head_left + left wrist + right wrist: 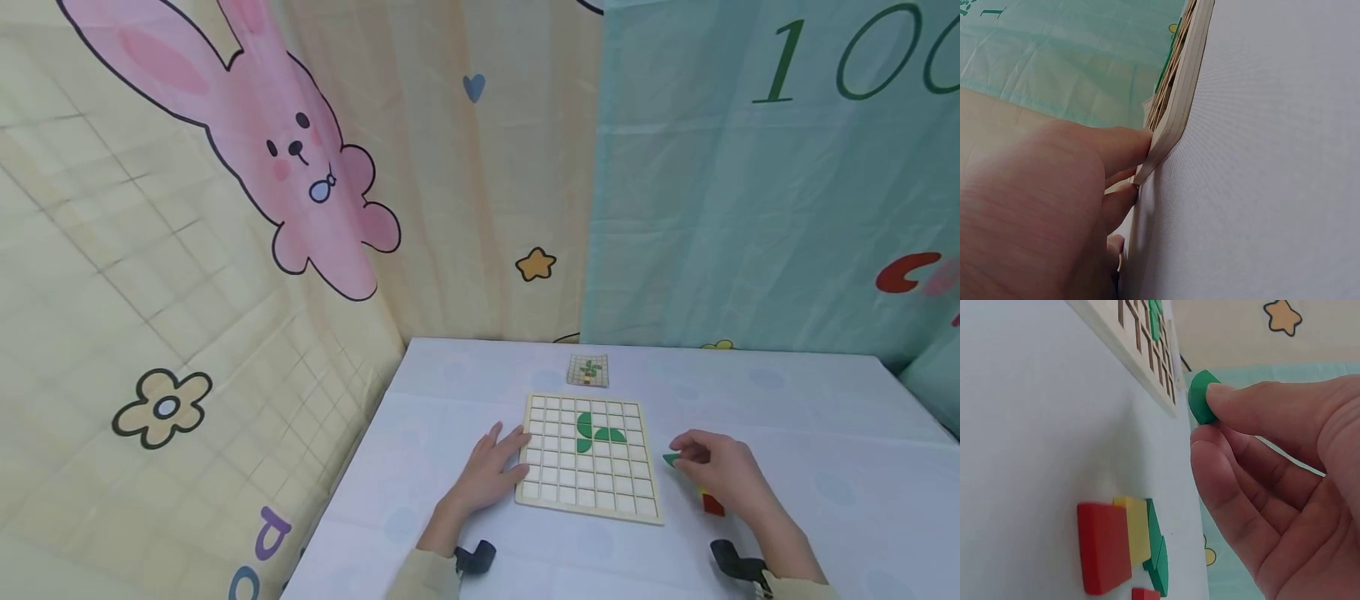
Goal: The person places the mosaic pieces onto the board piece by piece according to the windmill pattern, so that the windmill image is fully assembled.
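Observation:
A square wooden grid board [547, 492] lies on the white table, with several green quarter-circle pieces [585, 423] set in its cells. My left hand [483, 475] is spread at the board's left side, fingertips and thumb touching its edge [1179, 106]. To the right of the board, my right hand [723, 471] pinches a green block with a curved side [1200, 397] between thumb and fingers, held above the table. Below that hand stand a red block [1104, 547], a yellow block [1135, 528] and more green blocks [1157, 550]; the hand partly hides them in the head view.
Behind the board lies a small pattern card [588, 371] showing a grid with green shapes and a bit of yellow. The white table [465, 383] ends at a printed curtain [480, 208] at the back and left.

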{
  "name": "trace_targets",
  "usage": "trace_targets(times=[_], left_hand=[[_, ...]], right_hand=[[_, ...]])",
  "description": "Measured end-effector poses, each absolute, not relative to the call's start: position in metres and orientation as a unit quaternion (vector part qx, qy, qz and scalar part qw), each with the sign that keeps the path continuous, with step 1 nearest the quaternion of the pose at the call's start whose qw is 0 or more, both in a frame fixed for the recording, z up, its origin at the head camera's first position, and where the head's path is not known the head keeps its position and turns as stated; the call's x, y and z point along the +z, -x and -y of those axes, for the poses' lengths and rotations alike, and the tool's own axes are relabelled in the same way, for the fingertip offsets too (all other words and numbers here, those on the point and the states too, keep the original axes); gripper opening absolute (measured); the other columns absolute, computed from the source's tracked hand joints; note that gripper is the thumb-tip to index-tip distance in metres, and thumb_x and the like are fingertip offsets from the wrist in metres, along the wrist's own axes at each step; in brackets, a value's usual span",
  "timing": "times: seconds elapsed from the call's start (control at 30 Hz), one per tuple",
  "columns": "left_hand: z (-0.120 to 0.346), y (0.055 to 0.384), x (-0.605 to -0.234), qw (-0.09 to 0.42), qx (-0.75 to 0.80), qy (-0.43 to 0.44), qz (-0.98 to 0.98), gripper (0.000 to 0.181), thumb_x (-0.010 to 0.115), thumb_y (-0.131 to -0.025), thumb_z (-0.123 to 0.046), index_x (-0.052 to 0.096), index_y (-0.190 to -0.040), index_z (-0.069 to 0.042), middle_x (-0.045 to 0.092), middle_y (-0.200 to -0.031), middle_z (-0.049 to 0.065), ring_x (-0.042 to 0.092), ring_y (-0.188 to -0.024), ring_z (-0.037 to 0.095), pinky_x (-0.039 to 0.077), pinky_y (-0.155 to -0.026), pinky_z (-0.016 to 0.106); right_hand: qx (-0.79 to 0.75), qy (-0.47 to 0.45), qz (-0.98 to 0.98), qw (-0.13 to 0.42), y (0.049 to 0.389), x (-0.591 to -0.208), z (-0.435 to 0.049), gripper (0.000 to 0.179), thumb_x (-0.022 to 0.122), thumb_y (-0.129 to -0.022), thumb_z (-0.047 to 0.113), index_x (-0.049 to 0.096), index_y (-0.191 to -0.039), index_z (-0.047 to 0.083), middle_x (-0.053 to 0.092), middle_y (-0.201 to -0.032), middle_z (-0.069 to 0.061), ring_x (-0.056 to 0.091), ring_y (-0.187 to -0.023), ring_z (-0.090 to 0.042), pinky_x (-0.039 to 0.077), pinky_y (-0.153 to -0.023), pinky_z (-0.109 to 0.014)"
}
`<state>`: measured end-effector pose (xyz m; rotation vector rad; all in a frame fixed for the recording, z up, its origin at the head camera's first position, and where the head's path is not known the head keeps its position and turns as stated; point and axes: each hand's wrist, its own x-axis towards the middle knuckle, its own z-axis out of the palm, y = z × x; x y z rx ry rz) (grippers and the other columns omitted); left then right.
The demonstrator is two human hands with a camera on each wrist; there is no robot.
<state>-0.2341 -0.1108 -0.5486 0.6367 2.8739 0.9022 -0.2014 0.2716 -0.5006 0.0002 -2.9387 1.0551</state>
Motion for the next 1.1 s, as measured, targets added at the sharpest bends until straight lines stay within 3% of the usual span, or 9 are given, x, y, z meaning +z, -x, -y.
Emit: trace_targets(times=[0.67, 1.1], left_hand=[[0.11, 0.234, -0.549, 0.028, 0.289, -0.213, -0.933, 0.054, 0.055, -0.102, -0.037, 0.046, -0.153, -0.022, 0.035, -0.161, -0.003, 0.011, -0.154, 0.029, 0.012, -0.122, 0.052], [0.11, 0.235, -0.55, 0.027, 0.29, -0.212, -0.933, 0.053, 0.054, -0.102, -0.037, 0.045, -0.153, -0.022, 0.035, -0.161, -0.002, 0.011, -0.154, 0.029, 0.01, -0.123, 0.051]], right_hand=[[0.362, -0.043, 0.931, 0.03, 0.219, -0.501, -0.245, 0.017, 0.076, -0.086, 0.006, 0.074, -0.102, 0.012, 0.067, -0.091, 0.0, 0.061, -0.083, -0.02, 0.053, -0.069, -0.035], [0.377, -0.032, 0.926, 0.006, 0.229, -0.504, -0.232, 0.014, 0.075, -0.088, 0.007, 0.072, -0.101, 0.012, 0.066, -0.092, -0.001, 0.059, -0.084, -0.02, 0.054, -0.072, -0.035]])
